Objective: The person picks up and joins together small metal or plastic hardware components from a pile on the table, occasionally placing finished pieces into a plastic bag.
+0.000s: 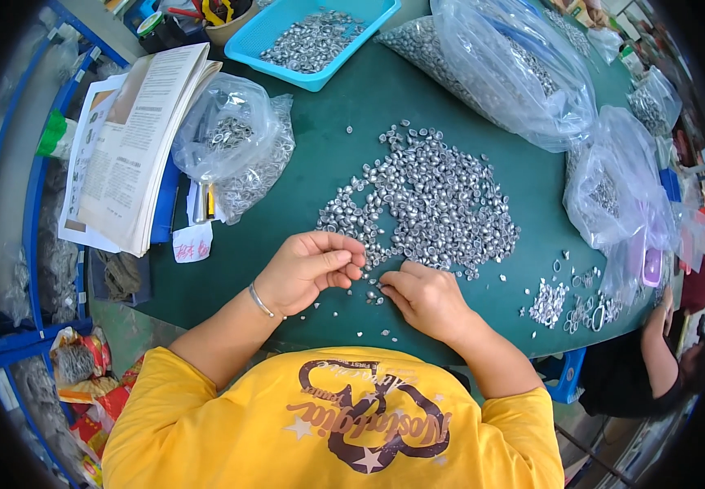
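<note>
A broad heap of small silver metal pieces, rounded and cup-like, lies on the green tabletop in front of me. My left hand, with a metal bangle on its wrist, is at the heap's near left edge, its fingers curled and thumb drawn in against them. Close beside it, my right hand is closed in a pinch at the heap's near edge. Whatever either set of fingertips holds is too small to make out. Between the hands lie a few loose silver pieces.
A blue basket of silver pieces stands at the back. Clear plastic bags of metal parts line the right, another bag the left, beside an open book. Small parts lie at front right, near another person's arm.
</note>
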Demonstrator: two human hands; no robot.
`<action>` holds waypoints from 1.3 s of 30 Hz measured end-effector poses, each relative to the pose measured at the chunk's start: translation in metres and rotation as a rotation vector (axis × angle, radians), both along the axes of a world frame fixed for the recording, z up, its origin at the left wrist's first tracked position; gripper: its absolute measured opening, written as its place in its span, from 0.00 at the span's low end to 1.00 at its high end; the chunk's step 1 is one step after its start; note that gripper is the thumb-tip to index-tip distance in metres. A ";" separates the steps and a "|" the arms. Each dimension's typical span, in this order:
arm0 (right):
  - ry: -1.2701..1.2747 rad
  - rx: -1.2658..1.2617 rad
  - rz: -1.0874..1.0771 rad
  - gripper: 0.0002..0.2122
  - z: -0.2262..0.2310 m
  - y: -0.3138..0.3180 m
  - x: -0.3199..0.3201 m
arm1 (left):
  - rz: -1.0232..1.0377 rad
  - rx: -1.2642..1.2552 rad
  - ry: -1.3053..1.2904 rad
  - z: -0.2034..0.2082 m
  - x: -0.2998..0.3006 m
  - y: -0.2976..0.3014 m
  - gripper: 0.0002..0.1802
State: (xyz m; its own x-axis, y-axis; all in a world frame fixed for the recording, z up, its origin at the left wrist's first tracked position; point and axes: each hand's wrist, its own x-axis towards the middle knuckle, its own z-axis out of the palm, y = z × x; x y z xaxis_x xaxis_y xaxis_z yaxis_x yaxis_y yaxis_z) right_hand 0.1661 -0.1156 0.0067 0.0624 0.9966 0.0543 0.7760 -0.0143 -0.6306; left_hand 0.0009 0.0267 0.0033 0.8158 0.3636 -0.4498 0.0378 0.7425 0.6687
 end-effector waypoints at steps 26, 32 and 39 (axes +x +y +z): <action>-0.182 0.079 -0.017 0.01 0.001 0.033 0.002 | -0.188 0.976 0.245 0.005 0.005 -0.006 0.05; 0.324 0.054 -0.059 0.04 0.004 0.029 0.006 | -0.014 -0.298 -0.143 -0.007 -0.003 -0.006 0.05; 1.574 -0.139 -0.150 0.03 -0.009 0.013 0.011 | -0.054 -0.472 -0.253 -0.011 -0.003 -0.005 0.06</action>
